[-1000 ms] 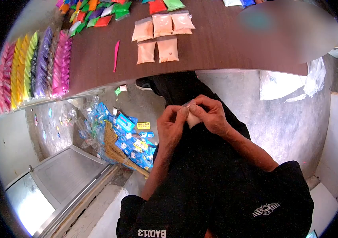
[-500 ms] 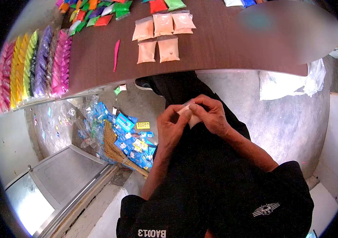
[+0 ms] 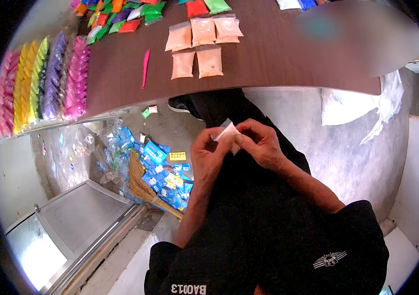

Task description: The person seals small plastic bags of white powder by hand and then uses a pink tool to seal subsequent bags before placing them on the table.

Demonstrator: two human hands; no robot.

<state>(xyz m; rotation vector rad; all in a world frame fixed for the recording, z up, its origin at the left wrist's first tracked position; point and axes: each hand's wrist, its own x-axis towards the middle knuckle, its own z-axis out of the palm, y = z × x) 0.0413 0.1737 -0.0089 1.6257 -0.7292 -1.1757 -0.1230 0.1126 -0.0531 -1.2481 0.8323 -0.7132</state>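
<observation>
Over my lap, a small clear zip bag with pale peach contents (image 3: 227, 132) is pinched between both hands. My left hand (image 3: 209, 151) is closed on its left side, thumb and fingertips together. My right hand (image 3: 260, 141) grips the opposite side near the top edge. Fingers cover much of the bag's lower part. On the table ahead lie several filled peach bags (image 3: 209, 61) of the same sort, grouped in two rows. A pink plastic knife-like tool (image 3: 145, 69) rests left of them.
The brown table (image 3: 268, 59) curves in front of me. Strips of coloured packets (image 3: 54, 78) hang at its left edge, with loose coloured bags (image 3: 130, 25) behind. Below are a straw broom (image 3: 143, 179), blue packets (image 3: 167, 172) and a white plastic bag (image 3: 349, 104).
The small bag has turned in my fingers, and more of its clear top now shows. My left hand has shifted slightly left, and the right fingers have moved along the edge.
</observation>
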